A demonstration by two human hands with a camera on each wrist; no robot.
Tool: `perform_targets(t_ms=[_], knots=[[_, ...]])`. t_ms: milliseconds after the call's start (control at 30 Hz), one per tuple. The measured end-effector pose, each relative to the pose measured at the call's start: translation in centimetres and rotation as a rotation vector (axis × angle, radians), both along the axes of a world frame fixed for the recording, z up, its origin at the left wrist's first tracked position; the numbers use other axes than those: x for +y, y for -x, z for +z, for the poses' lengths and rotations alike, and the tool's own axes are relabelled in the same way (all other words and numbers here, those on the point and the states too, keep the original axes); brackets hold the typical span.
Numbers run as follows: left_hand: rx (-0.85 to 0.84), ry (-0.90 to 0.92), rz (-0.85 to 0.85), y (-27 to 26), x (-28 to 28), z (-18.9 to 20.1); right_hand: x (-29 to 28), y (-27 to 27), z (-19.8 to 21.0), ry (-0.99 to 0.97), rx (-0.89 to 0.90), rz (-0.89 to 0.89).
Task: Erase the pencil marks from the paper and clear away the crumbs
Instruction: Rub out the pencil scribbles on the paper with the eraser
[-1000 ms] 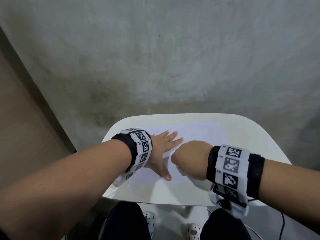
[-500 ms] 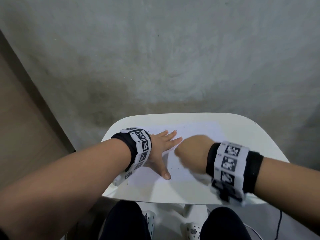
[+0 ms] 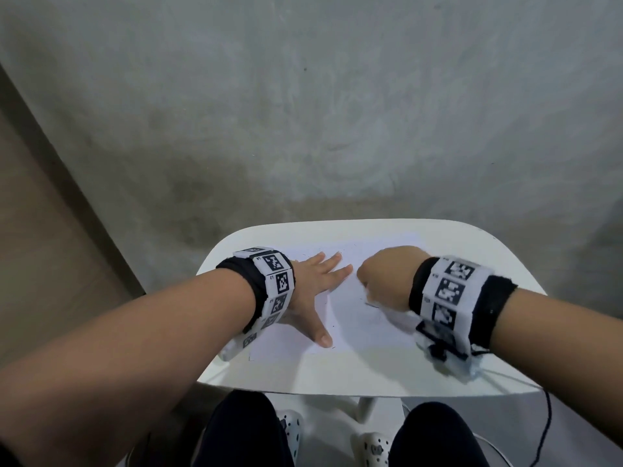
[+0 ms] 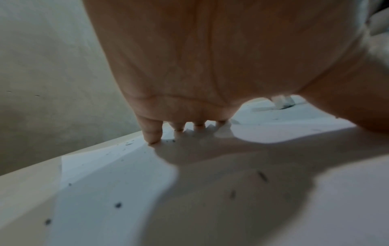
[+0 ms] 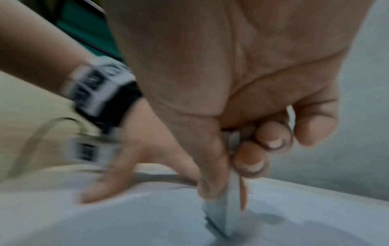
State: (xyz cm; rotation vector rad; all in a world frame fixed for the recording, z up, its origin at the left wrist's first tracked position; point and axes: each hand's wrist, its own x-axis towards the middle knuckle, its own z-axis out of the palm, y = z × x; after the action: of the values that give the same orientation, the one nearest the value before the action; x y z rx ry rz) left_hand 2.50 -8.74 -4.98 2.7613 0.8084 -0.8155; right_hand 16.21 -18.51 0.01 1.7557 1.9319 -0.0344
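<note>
A white sheet of paper (image 3: 350,328) lies on a small white table (image 3: 505,264). My left hand (image 3: 317,281) presses flat on the paper's left part, fingers spread and straight. My right hand (image 3: 384,281) hovers over the paper's middle with its fingers curled. In the right wrist view the thumb and fingers pinch a white eraser (image 5: 223,214), whose tip touches the paper (image 5: 105,224) on a faint grey smudge. Faint pencil marks (image 3: 374,306) show just below the right hand. Dark eraser crumbs (image 4: 118,204) lie scattered on the paper (image 4: 94,191) near the left hand (image 4: 179,129).
The table stands against a grey concrete wall (image 3: 337,112). My knees and patterned shoes (image 3: 371,446) show below the table's near edge. A thin black cable (image 3: 539,433) hangs from the right wrist band off the table's right side.
My right hand has slid away from me and to the right across the paper with the eraser. The left hand has stayed pressed in place.
</note>
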Motion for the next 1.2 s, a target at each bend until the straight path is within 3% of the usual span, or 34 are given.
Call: perform_targets(t_ms=[100, 233, 367, 500, 633, 767, 867, 933, 1067, 1200], knots=[[-0.007, -0.001, 0.001, -0.1, -0.1, -0.1, -1.5, 2.3, -0.9, 0.105, 0.04, 0.149], [-0.007, 0.012, -0.001, 0.1, 0.3, -0.1, 0.4, -0.7, -0.3, -0.007, 0.058, -0.057], [0.001, 0.002, 0.0, 0.0, 0.1, -0.2, -1.9, 1.8, -1.3, 0.053, 0.116, 0.109], [-0.002, 0.014, -0.002, 0.1, 0.1, 0.0, 0.1, -0.9, -0.3, -0.023, 0.082, -0.075], [-0.001, 0.01, -0.003, 0.1, 0.0, 0.0, -1.3, 0.9, -1.1, 0.047, 0.069, 0.082], [0.002, 0.013, -0.001, 0.1, 0.0, 0.1, 0.4, -1.7, -0.2, -0.007, 0.141, -0.097], [-0.003, 0.018, -0.003, 0.2, 0.0, 0.2, -0.3, -1.0, -0.9, -0.04, 0.067, -0.028], [-0.004, 0.024, -0.006, 0.2, 0.1, 0.1, -1.6, 0.4, -1.6, 0.018, 0.111, 0.05], [0.002, 0.025, -0.003, 0.2, 0.2, 0.2, -0.2, -1.8, -0.3, -0.026, 0.118, -0.093], [0.007, 0.028, -0.008, 0.2, 0.2, 0.0, -1.8, 0.7, -1.3, 0.031, 0.03, 0.107]])
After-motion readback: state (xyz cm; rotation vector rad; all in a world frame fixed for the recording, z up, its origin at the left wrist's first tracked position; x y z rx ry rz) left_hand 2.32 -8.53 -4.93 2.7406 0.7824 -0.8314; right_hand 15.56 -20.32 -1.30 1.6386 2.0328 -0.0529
